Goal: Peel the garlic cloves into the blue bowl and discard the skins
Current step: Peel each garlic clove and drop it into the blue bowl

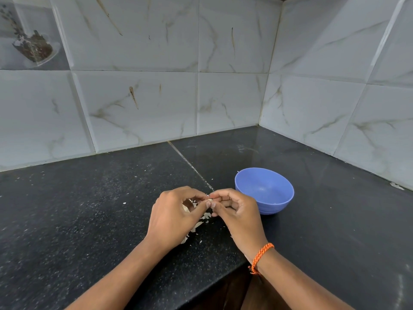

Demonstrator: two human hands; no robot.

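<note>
Fingers (202, 205) of both hands pinch garlic clove (209, 199) – curled

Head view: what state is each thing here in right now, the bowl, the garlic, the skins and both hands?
Round blue plastic bowl: upright on the black countertop, looks nearly empty, right of the hands.
Small pale garlic clove: pinched between both hands' fingertips, mostly hidden.
Pale papery garlic skins: scattered loose on the countertop under the hands.
Left hand: fingers curled, pinching the clove.
Right hand: fingers curled, pinching the clove.
</note>
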